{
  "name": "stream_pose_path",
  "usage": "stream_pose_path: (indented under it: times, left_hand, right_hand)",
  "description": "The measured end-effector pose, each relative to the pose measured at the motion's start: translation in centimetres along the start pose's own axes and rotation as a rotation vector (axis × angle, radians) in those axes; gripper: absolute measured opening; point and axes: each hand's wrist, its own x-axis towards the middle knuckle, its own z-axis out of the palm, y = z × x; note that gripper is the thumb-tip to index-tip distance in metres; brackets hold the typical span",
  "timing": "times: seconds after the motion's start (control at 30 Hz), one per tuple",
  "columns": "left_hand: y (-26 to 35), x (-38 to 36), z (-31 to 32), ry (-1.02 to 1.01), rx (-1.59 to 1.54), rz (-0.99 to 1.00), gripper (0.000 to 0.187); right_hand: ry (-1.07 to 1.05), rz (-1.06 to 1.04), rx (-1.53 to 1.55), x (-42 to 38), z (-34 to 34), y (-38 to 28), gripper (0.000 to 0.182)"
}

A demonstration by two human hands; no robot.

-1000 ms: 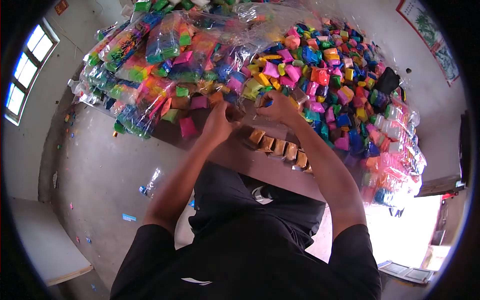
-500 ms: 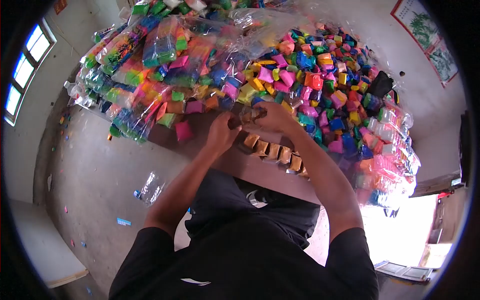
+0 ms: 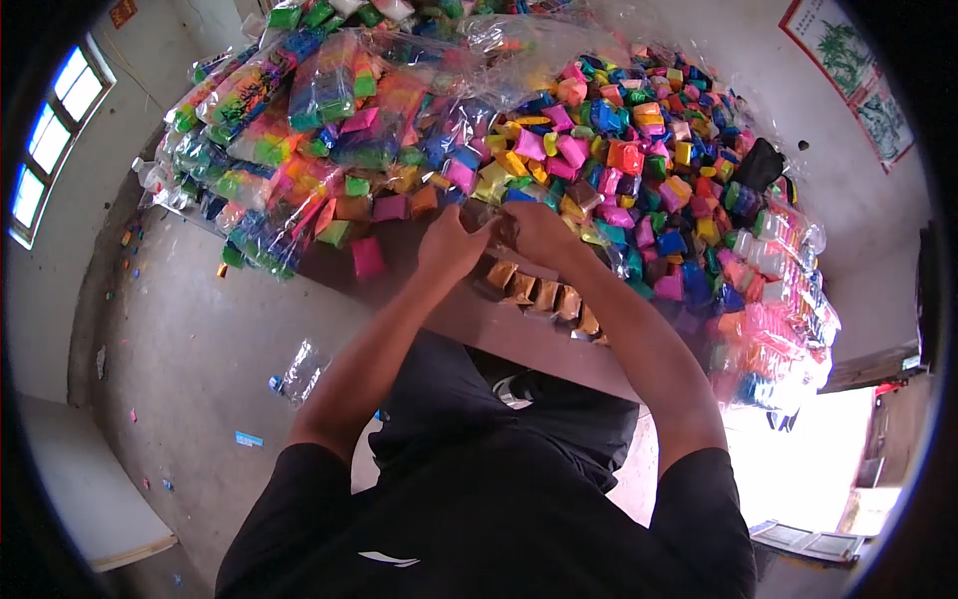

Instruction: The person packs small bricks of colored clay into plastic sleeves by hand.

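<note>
My left hand (image 3: 452, 243) and my right hand (image 3: 541, 236) are close together over the table's near side, fingers curled inward. Between them is a small brown wrapped packet (image 3: 507, 236), gripped from both sides and mostly hidden by the fingers. Just below my hands lies a row of several brown-gold wrapped packets (image 3: 545, 296), side by side on the brown tabletop (image 3: 469, 324). To the left of my left hand rest a pink packet (image 3: 368, 258) and a purple packet (image 3: 390, 208).
A large heap of colourful wrapped packets (image 3: 639, 160) covers the table's far and right side. Clear bags of multicoloured packets (image 3: 324, 85) pile up at the left. A plastic bottle (image 3: 302, 371) and a blue label (image 3: 248, 439) lie on the floor.
Both hands have drawn closer together around the brown packet, which is now more covered by the fingers. My left hand has shifted slightly right and up. The packet row looks the same.
</note>
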Motion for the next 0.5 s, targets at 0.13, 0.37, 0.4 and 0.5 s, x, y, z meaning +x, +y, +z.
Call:
stream_pose_path:
  times: [0.13,0.37,0.4,0.5]
  left_hand:
    - [1.3,-0.7,0.2,-0.006,0.066,-0.049,0.066]
    - [0.6,-0.2,1.1,0.082,0.073,-0.045,0.056]
    - [0.6,-0.2,1.1,0.085,0.074,-0.037,0.054]
    - [0.5,-0.2,0.8,0.069,0.03,-0.068,0.05]
  right_hand:
    - [0.067,-0.046,0.003,-0.4,1.1,0.2,0.034]
    - [0.044,0.071,0.069,-0.8,-0.3,-1.6,0.031]
    - [0.082,0.053,0.118,-0.9,-0.3,-1.9,0.029]
    - [-0.021,0.074,0.147,-0.4,0.1,-1.3,0.031]
